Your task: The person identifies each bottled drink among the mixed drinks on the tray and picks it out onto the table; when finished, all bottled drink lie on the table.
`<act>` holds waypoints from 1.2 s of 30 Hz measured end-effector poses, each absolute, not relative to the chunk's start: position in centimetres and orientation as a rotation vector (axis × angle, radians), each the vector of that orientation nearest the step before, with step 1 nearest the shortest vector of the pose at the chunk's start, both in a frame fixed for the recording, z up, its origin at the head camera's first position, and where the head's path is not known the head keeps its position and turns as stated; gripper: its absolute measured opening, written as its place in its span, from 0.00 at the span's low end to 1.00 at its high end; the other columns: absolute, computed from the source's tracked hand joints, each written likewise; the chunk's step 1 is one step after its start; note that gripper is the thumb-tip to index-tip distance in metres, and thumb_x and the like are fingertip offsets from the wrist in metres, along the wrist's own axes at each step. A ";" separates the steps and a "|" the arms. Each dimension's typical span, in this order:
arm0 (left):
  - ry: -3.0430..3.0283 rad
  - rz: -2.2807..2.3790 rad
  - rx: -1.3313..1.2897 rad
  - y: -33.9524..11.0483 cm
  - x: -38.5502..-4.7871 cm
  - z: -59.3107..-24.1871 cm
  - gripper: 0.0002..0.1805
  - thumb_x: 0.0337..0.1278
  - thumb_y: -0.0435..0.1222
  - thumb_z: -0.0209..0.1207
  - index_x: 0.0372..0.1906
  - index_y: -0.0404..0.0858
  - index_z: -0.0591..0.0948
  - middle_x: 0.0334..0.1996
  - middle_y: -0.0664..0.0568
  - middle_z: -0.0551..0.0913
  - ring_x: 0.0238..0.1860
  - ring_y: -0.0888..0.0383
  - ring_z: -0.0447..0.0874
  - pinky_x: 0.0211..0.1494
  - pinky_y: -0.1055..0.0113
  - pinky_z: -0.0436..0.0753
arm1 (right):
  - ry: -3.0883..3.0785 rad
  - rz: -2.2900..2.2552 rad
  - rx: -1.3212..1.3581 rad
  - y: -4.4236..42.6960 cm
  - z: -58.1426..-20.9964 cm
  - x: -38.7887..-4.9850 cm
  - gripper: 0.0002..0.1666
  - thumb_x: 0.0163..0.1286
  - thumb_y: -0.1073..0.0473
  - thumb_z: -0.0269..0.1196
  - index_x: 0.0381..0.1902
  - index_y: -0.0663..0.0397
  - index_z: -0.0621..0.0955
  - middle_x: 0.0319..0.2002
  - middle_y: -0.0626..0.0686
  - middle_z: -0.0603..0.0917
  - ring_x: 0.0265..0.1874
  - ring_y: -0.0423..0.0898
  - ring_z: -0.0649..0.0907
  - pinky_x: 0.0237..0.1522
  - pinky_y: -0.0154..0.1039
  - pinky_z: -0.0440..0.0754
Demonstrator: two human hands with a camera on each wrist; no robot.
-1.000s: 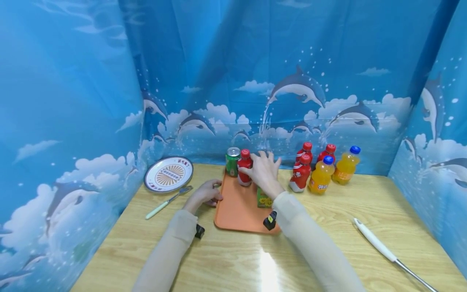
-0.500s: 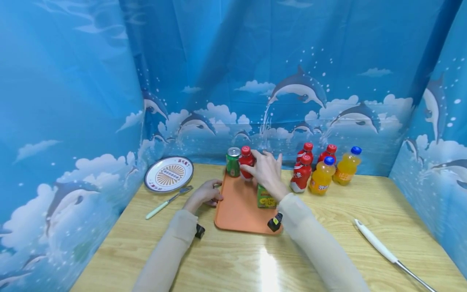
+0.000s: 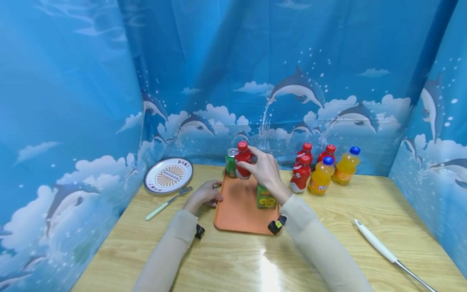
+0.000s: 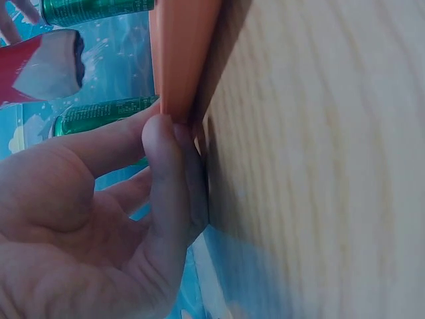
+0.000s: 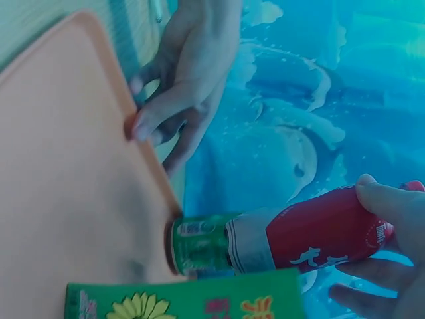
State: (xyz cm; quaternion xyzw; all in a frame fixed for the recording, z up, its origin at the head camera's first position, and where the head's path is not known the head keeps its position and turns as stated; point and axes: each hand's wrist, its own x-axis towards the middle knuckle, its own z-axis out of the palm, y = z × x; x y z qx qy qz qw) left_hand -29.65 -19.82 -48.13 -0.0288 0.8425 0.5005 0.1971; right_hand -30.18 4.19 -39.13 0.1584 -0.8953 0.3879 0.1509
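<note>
My right hand (image 3: 267, 169) holds a red bottle (image 3: 242, 164) with a red cap, between thumb and fingers. The right wrist view shows the bottle's white base raised off the orange tray (image 3: 238, 211). Behind the bottle, a green drink can (image 3: 230, 162) stands at the tray's far left corner, partly covered. Below my right wrist a green carton (image 3: 266, 198) with yellow flowers stands on the tray. My left hand (image 3: 206, 194) pinches the tray's left edge, thumb against the rim (image 4: 182, 66). Two green can-like shapes show beyond it in the left wrist view.
Right of the tray stand several bottles: red ones (image 3: 300, 174) and two orange drinks (image 3: 321, 176) with blue caps. A patterned plate (image 3: 169, 175) and a pale-handled fork (image 3: 168, 203) lie left. A white-handled tool (image 3: 375, 241) lies front right. A blue dolphin curtain surrounds the table.
My right hand has lifted the red bottle off the tray and shifted slightly left, in front of the green can. The left hand stays on the tray's edge.
</note>
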 end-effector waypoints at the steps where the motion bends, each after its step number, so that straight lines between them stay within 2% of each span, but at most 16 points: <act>1: 2.362 1.397 -0.077 -19.8 -29.6 -48.1 0.40 0.61 0.24 0.64 0.79 0.36 0.66 0.40 0.44 0.80 0.19 0.62 0.74 0.22 0.73 0.81 | -2.563 1.161 0.462 4.2 -39.0 -30.0 0.39 0.66 0.42 0.74 0.72 0.43 0.78 0.52 0.54 0.92 0.43 0.50 0.91 0.44 0.47 0.91; 6: 2.364 1.394 -0.074 -19.8 -29.7 -48.2 0.40 0.61 0.24 0.64 0.79 0.36 0.66 0.39 0.45 0.79 0.19 0.62 0.74 0.22 0.73 0.81 | -2.523 1.321 0.478 4.1 -38.4 -29.6 0.38 0.67 0.46 0.75 0.72 0.44 0.78 0.53 0.54 0.91 0.47 0.52 0.91 0.51 0.51 0.92; 11: 2.365 1.391 -0.072 -19.9 -29.7 -48.2 0.40 0.61 0.24 0.63 0.79 0.36 0.66 0.36 0.47 0.78 0.20 0.62 0.74 0.22 0.74 0.81 | -2.502 1.578 0.486 4.2 -38.0 -29.2 0.39 0.69 0.49 0.74 0.75 0.41 0.75 0.59 0.54 0.87 0.52 0.53 0.90 0.46 0.53 0.93; 15: 2.364 1.398 -0.071 -19.9 -29.6 -48.1 0.40 0.61 0.24 0.63 0.79 0.36 0.66 0.37 0.47 0.78 0.19 0.62 0.74 0.22 0.74 0.80 | -2.488 1.743 0.504 4.4 -37.9 -29.1 0.40 0.70 0.52 0.73 0.78 0.41 0.72 0.62 0.57 0.84 0.57 0.57 0.87 0.44 0.54 0.94; 20: 2.365 1.399 -0.083 -19.7 -29.5 -47.9 0.40 0.61 0.24 0.63 0.79 0.36 0.66 0.40 0.45 0.79 0.19 0.62 0.74 0.21 0.74 0.80 | -2.477 1.938 0.538 4.9 -37.7 -29.2 0.41 0.71 0.54 0.72 0.79 0.42 0.70 0.66 0.59 0.81 0.64 0.60 0.83 0.51 0.56 0.92; 24: 2.369 1.397 -0.089 -19.7 -29.4 -47.9 0.40 0.61 0.24 0.62 0.78 0.36 0.67 0.40 0.45 0.79 0.19 0.62 0.74 0.21 0.74 0.80 | -2.490 2.102 0.541 5.5 -37.1 -29.4 0.42 0.71 0.55 0.72 0.79 0.43 0.70 0.69 0.60 0.80 0.69 0.60 0.80 0.61 0.62 0.87; 26: 2.371 1.396 -0.089 -19.7 -29.4 -47.9 0.40 0.60 0.24 0.62 0.78 0.36 0.67 0.39 0.45 0.79 0.19 0.62 0.74 0.21 0.74 0.80 | -2.514 2.164 0.533 5.8 -36.8 -29.3 0.42 0.71 0.56 0.72 0.80 0.43 0.69 0.71 0.60 0.78 0.70 0.60 0.79 0.62 0.62 0.86; 36: 2.371 1.401 -0.090 -19.7 -29.6 -48.1 0.39 0.61 0.23 0.62 0.78 0.36 0.67 0.34 0.48 0.77 0.19 0.63 0.74 0.21 0.75 0.80 | -2.566 2.380 0.572 7.1 -35.9 -29.2 0.42 0.74 0.63 0.67 0.81 0.48 0.65 0.73 0.62 0.75 0.73 0.61 0.75 0.60 0.56 0.89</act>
